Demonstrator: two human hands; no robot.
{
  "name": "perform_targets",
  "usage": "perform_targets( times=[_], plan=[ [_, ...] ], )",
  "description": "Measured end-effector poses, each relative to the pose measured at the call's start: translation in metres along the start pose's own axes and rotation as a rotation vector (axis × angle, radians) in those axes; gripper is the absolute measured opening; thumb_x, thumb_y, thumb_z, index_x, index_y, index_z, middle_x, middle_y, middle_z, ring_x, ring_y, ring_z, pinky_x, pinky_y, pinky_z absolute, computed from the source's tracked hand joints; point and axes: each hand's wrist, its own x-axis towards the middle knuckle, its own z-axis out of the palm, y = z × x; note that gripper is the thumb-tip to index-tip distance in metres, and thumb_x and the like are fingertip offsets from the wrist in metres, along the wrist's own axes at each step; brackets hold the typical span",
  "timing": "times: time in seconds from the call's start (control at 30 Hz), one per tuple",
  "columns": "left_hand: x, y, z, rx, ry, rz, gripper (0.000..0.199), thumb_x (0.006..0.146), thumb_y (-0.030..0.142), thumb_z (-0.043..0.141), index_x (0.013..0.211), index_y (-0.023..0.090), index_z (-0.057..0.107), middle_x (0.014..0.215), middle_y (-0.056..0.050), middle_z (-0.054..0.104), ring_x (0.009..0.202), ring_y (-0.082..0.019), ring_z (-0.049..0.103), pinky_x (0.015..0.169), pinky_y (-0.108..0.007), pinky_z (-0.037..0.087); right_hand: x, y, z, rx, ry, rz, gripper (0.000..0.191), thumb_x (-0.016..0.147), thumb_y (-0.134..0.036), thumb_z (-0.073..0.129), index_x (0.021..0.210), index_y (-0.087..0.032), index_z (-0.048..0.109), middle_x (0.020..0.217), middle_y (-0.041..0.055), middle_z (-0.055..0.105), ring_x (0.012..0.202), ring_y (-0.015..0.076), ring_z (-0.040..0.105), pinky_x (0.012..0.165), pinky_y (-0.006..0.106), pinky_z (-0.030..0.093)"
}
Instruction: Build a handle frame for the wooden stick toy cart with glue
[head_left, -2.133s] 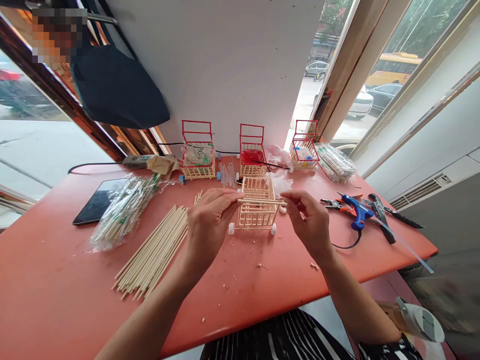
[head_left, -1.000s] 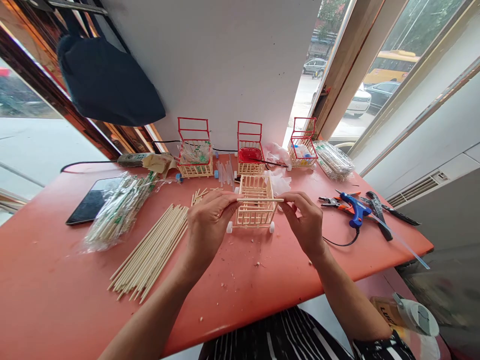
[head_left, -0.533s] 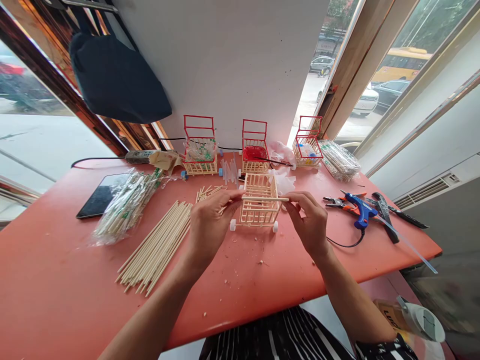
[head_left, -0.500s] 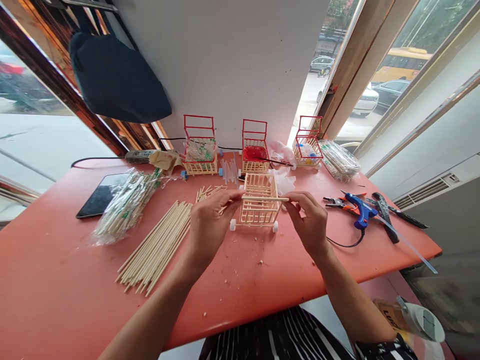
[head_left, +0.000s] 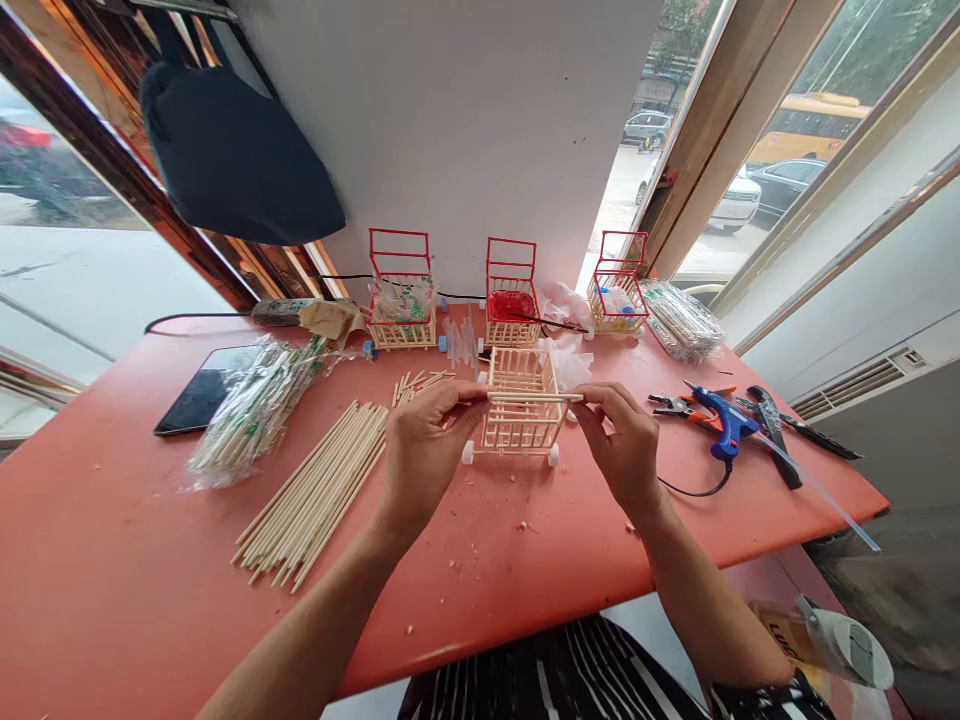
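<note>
A short wooden stick [head_left: 534, 397] lies level across the near top edge of a small stick-built cart [head_left: 521, 432] with white wheels. My left hand [head_left: 429, 440] pinches its left end between thumb and fingers. At the other end, my right hand [head_left: 621, 440] pinches the stick the same way. Whether the stick touches the cart's rim or hovers just above it, I cannot tell. Left of my left hand lies a pile of long wooden sticks [head_left: 319, 495], with shorter cut sticks [head_left: 416, 385] behind it.
Three carts with red handles stand along the wall, the middle one [head_left: 511, 305] holding a red dish. A blue glue gun [head_left: 727, 425] and pliers [head_left: 675, 405] lie at right. Bagged sticks [head_left: 251, 415] and a black tablet [head_left: 199, 395] are at left on the red table [head_left: 480, 620].
Hardly anything differs. Both hands still pinch the stick at the cart's top edge, and the whole view has shifted very slightly.
</note>
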Motion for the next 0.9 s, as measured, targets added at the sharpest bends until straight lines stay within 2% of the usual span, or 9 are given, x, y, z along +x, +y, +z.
perform_targets(
  times=[0.23, 0.53, 0.9],
  plan=[
    [-0.011, 0.006, 0.008, -0.056, -0.005, -0.012, 0.012, 0.085, 0.014, 0.072, 0.092, 0.022, 0.078, 0.089, 0.002, 0.079, 0.080, -0.014, 0.073, 0.074, -0.022, 0.058, 0.002, 0.006, -0.010, 0.001, -0.024, -0.015, 0.008, 0.096, -0.014, 0.063, 0.093, -0.019, 0.069, 0.089, 0.0059, 0.074, 0.075, 0.0166, 0.065, 0.065, 0.028, 0.049],
    [-0.009, 0.005, 0.002, -0.059, -0.072, 0.012, 0.021, 0.088, 0.011, 0.069, 0.100, 0.024, 0.080, 0.092, 0.002, 0.080, 0.082, -0.014, 0.074, 0.078, -0.022, 0.059, -0.001, 0.007, -0.011, 0.005, -0.031, 0.004, 0.009, 0.097, -0.015, 0.062, 0.094, -0.020, 0.070, 0.093, 0.0059, 0.075, 0.079, 0.0171, 0.066, 0.068, 0.029, 0.051],
    [-0.014, 0.006, 0.007, 0.009, -0.003, 0.039, 0.019, 0.087, 0.013, 0.072, 0.099, 0.026, 0.079, 0.092, 0.004, 0.080, 0.081, -0.013, 0.075, 0.077, -0.023, 0.060, -0.002, 0.006, -0.010, 0.025, -0.028, 0.008, 0.010, 0.096, -0.015, 0.062, 0.094, -0.020, 0.070, 0.093, 0.0058, 0.075, 0.080, 0.0174, 0.067, 0.067, 0.029, 0.051]
  ],
)
